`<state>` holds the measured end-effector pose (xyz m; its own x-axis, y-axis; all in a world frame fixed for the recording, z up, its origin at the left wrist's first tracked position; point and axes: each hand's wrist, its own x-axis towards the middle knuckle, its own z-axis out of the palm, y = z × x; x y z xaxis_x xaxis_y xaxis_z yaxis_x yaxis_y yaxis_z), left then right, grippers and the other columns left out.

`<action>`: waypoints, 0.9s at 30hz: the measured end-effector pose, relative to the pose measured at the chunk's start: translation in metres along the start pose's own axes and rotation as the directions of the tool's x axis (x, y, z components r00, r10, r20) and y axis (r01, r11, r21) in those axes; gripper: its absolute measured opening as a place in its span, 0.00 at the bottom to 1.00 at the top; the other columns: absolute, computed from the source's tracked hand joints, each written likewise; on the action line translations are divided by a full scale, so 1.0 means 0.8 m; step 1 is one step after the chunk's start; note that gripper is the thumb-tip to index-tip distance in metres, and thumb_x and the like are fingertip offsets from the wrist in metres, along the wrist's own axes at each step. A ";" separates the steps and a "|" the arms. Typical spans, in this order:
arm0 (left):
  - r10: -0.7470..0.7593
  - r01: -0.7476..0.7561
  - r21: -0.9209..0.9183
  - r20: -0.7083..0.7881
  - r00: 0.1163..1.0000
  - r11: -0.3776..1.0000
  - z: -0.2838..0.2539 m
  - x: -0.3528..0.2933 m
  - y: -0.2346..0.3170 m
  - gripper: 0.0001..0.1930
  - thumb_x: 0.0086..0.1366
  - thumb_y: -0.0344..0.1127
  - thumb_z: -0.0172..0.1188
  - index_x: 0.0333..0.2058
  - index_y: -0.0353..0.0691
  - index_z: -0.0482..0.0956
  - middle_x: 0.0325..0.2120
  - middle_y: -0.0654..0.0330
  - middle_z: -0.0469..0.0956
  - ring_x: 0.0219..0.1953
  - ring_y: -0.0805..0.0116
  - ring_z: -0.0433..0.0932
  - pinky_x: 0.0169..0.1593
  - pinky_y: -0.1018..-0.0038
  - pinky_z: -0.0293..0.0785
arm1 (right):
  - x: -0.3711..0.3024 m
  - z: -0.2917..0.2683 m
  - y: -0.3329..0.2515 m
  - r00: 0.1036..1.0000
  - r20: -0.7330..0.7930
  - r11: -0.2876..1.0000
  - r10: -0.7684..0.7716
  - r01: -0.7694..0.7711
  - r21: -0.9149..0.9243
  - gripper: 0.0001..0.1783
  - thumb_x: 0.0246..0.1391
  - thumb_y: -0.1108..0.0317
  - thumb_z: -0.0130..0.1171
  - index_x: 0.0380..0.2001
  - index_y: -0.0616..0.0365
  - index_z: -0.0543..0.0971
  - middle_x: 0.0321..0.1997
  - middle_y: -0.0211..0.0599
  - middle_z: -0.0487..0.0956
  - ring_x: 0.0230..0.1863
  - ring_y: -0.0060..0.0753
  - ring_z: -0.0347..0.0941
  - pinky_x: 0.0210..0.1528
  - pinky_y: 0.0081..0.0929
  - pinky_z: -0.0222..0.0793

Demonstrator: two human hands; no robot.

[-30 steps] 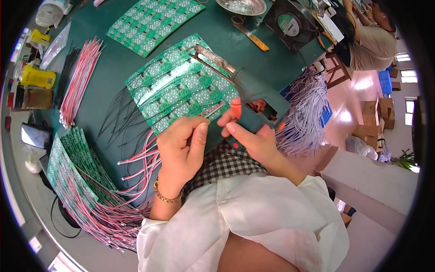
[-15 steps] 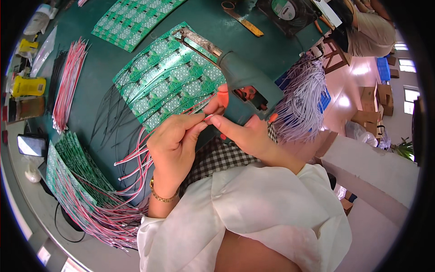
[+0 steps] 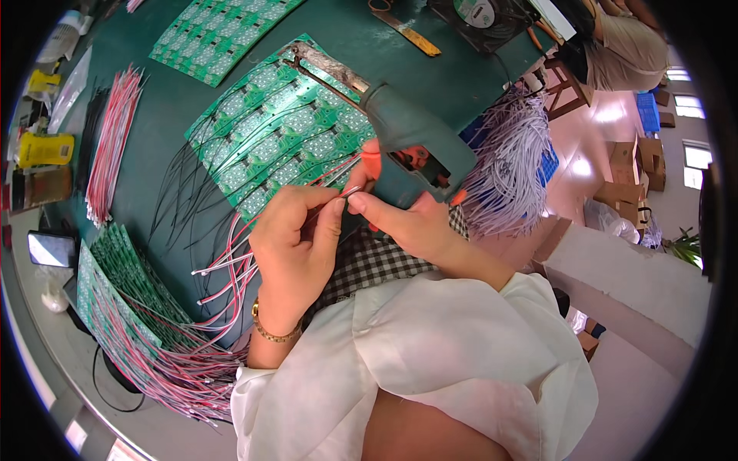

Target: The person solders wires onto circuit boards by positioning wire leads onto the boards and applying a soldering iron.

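My left hand is closed, thumb and forefinger pinching the ends of thin wires. Its fingertips meet those of my right hand, whose thumb and a finger pinch at the same spot. A grey-green soldering gun is also lodged in my right hand, its metal nozzle pointing up and left over a green circuit board panel. Orange-red coverings show on some right fingertips. Red and white wires trail from under my left hand, and loose black wires spread over the panel's left edge.
Upright panels with many attached wires stand at lower left. Another panel lies at the far side. Bundled red-white wires, a phone and a yellow container line the left. White cables and a fan are at right.
The wire at my fingertips looks dark now, where a red and white one showed before. My left thumb has shifted slightly. The whole view has moved a little.
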<state>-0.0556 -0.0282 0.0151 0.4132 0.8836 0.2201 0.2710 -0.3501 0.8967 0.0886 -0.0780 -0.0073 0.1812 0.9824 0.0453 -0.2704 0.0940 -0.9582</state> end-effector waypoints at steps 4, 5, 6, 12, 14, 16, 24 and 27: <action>0.067 -0.067 -0.021 -0.010 0.998 0.998 0.002 0.000 0.002 0.04 0.52 0.21 0.61 0.28 0.35 0.75 0.23 0.57 0.75 0.23 0.70 0.73 0.26 0.78 0.69 | -0.001 0.003 0.000 0.998 -0.028 0.999 -0.053 0.053 0.008 0.26 0.48 0.81 0.56 0.50 0.54 0.61 0.34 0.38 0.73 0.30 0.20 0.69 0.26 0.15 0.65; 0.067 -0.067 -0.020 -0.013 0.998 0.998 0.002 0.000 0.003 0.04 0.52 0.21 0.61 0.28 0.35 0.75 0.23 0.57 0.75 0.23 0.70 0.73 0.26 0.78 0.69 | -0.001 0.004 -0.002 0.998 -0.040 0.998 -0.050 0.051 0.021 0.26 0.48 0.80 0.56 0.50 0.55 0.61 0.34 0.38 0.73 0.30 0.20 0.69 0.26 0.15 0.65; 0.068 -0.068 -0.019 -0.001 0.998 0.997 0.001 -0.001 0.004 0.04 0.52 0.21 0.60 0.28 0.35 0.76 0.24 0.57 0.75 0.23 0.69 0.73 0.26 0.77 0.69 | -0.002 0.005 -0.004 0.998 -0.037 0.998 -0.050 0.051 0.022 0.26 0.48 0.80 0.56 0.50 0.55 0.61 0.34 0.38 0.73 0.30 0.20 0.69 0.26 0.15 0.65; 0.081 -0.083 0.030 0.057 0.995 0.996 0.003 -0.004 0.001 0.05 0.53 0.21 0.59 0.30 0.35 0.76 0.25 0.58 0.76 0.23 0.71 0.73 0.28 0.79 0.69 | -0.008 0.000 0.000 0.997 -0.083 0.997 0.001 0.006 0.078 0.26 0.48 0.79 0.56 0.50 0.57 0.61 0.33 0.38 0.74 0.32 0.22 0.70 0.28 0.19 0.67; 0.081 -0.085 0.065 0.059 0.995 0.994 0.002 -0.005 0.000 0.05 0.55 0.21 0.58 0.32 0.34 0.77 0.25 0.59 0.76 0.22 0.75 0.72 0.27 0.81 0.69 | -0.003 0.001 0.005 0.995 -0.058 0.994 -0.077 0.081 0.073 0.26 0.49 0.82 0.54 0.51 0.56 0.62 0.33 0.33 0.72 0.32 0.20 0.69 0.31 0.18 0.67; 0.050 -0.052 0.042 0.044 0.998 0.998 0.008 -0.008 -0.011 0.08 0.51 0.22 0.60 0.31 0.36 0.76 0.26 0.55 0.76 0.27 0.60 0.75 0.30 0.72 0.71 | -0.007 -0.001 0.009 0.995 -0.092 0.998 0.028 -0.023 0.057 0.26 0.49 0.82 0.54 0.51 0.56 0.62 0.33 0.33 0.72 0.31 0.19 0.69 0.29 0.16 0.66; 0.375 -0.371 0.183 0.017 0.927 0.910 0.004 0.002 -0.010 0.11 0.47 0.22 0.61 0.32 0.37 0.76 0.25 0.57 0.76 0.26 0.62 0.76 0.28 0.73 0.73 | -0.010 0.003 0.002 0.984 -0.179 0.990 -0.008 0.033 0.140 0.27 0.46 0.84 0.54 0.51 0.60 0.61 0.32 0.38 0.73 0.31 0.25 0.71 0.31 0.20 0.71; 0.419 -0.436 0.229 0.119 0.900 0.870 -0.004 0.003 -0.004 0.12 0.46 0.29 0.61 0.33 0.37 0.76 0.24 0.59 0.75 0.25 0.63 0.75 0.26 0.72 0.71 | -0.008 0.003 0.001 0.971 -0.237 0.988 -0.040 0.073 0.135 0.27 0.45 0.84 0.56 0.49 0.60 0.61 0.30 0.41 0.73 0.30 0.28 0.72 0.35 0.24 0.72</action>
<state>-0.0581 -0.0241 0.0139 0.5886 0.6117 0.5285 0.2550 -0.7609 0.5967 0.0853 -0.0842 -0.0076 0.4108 0.9116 0.0148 -0.3813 0.1865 -0.9054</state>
